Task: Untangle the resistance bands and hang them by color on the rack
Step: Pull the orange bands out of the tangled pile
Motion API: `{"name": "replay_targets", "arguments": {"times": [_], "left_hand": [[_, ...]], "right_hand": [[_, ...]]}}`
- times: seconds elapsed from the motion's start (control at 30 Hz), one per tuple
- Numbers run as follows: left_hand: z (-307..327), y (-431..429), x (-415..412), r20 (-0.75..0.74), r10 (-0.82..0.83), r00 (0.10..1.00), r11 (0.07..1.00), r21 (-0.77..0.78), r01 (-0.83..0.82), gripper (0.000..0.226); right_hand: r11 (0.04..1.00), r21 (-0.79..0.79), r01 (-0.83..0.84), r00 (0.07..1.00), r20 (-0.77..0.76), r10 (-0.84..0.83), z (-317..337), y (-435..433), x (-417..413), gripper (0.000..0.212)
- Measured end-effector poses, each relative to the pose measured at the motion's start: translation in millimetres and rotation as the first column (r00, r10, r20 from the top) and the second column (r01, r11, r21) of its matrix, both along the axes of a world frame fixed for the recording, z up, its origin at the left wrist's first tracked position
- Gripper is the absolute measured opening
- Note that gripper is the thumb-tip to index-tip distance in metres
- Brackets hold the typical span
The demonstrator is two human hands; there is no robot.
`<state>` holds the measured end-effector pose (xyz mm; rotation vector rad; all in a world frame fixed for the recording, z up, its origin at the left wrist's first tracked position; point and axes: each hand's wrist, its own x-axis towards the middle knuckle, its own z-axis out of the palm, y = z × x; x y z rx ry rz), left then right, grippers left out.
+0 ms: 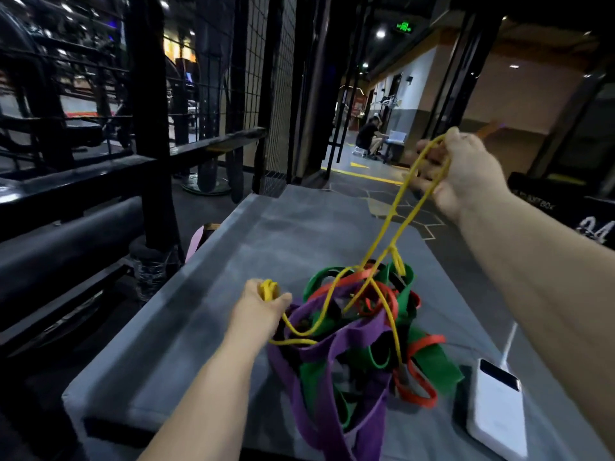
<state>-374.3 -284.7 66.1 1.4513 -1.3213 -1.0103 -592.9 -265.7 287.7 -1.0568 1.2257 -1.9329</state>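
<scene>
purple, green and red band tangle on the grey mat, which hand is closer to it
Left. The left hand is at the left edge of the tangle, gripping the thin yellow band; the right hand is raised beyond it, holding that band's loop.

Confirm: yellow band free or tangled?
Tangled. The yellow band, held by left hand and right hand, threads through the pile of bands.

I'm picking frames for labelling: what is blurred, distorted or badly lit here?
Head view: the right hand, gripping the yellow band, is motion-blurred; the left hand is slightly soft; the tangle of bands is fairly sharp; wide-angle distortion bows the black frame bars; the hall is dim, with ceiling lamps flaring.
</scene>
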Motion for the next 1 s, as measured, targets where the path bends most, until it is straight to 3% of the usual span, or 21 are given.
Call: {"name": "replay_targets", "arguments": {"times": [0.07,0.1,0.13,0.2,0.23,0.3,0.37,0.43,0.47,0.53,0.7,0.8,0.9,1.0], "left_hand": [[1,4,-6,-0.048,-0.056,0.997,0.998,-0.008,0.055,0.025],[3,7,-9,-0.051,-0.073,0.996,0.997,-0.03,0.072,0.025],[2,8,-11,-0.028,-0.087,0.996,0.995,-0.053,0.085,0.026],[1,6,-13,0.005,-0.079,0.997,0.995,-0.064,0.079,0.029],[0,5,-14,0.014,-0.073,0.997,0.996,-0.056,0.074,0.03],[-2,2,-16,0.031,-0.053,0.998,0.998,-0.022,0.054,0.037],[-3,0,-17,0.099,-0.037,0.994,0.999,-0.027,0.04,0.05],[1,1,-17,0.189,-0.018,0.982,0.998,-0.056,0.03,0.056],[3,2,-17,0.231,0.0,0.973,0.997,-0.069,0.016,0.057],[2,2,-16,0.272,0.03,0.962,0.996,-0.094,-0.005,0.055],[-5,2,-30,0.178,-0.036,0.983,0.998,-0.043,0.045,0.037],[2,-4,-42,0.222,-0.076,0.972,0.995,-0.038,0.087,0.031],[11,-14,-52,0.283,-0.112,0.953,0.992,-0.017,0.121,0.033],[15,-17,-58,0.353,-0.133,0.926,0.991,0.014,0.136,0.045]], "right_hand": [[0.994,0.105,-0.001,0.998,-0.068,0.008,-9,-2,-1,0.03],[0.982,0.178,0.054,0.972,-0.236,-0.011,-14,-5,-5,0.03],[0.956,0.253,0.147,0.873,-0.488,-0.005,-20,-9,-12,0.029],[0.865,0.35,0.359,0.461,-0.873,0.162,-35,-10,-21,0.034],[0.813,0.38,0.441,0.257,-0.921,0.292,-43,-8,-23,0.048],[0.696,0.455,0.555,-0.001,-0.836,0.548,-57,0,-22,0.088],[0.536,0.512,0.671,-0.145,-0.618,0.772,-70,8,-18,0.105],[0.419,0.457,0.785,-0.246,-0.391,0.887,-82,11,-18,0.081],[0.418,0.413,0.809,-0.293,-0.333,0.896,-87,12,-18,0.061],[0.443,0.358,0.822,-0.368,-0.26,0.893,-93,13,-20,0.049],[0.393,0.373,0.841,-0.341,-0.199,0.919,-84,6,-19,0.029],[0.32,0.428,0.845,-0.27,-0.176,0.947,-76,2,-21,0.05],[0.424,0.403,0.811,-0.308,-0.322,0.895,-89,2,-24,0.079],[0.536,0.378,0.755,-0.364,-0.438,0.822,-119,1,-29,0.07]]}}
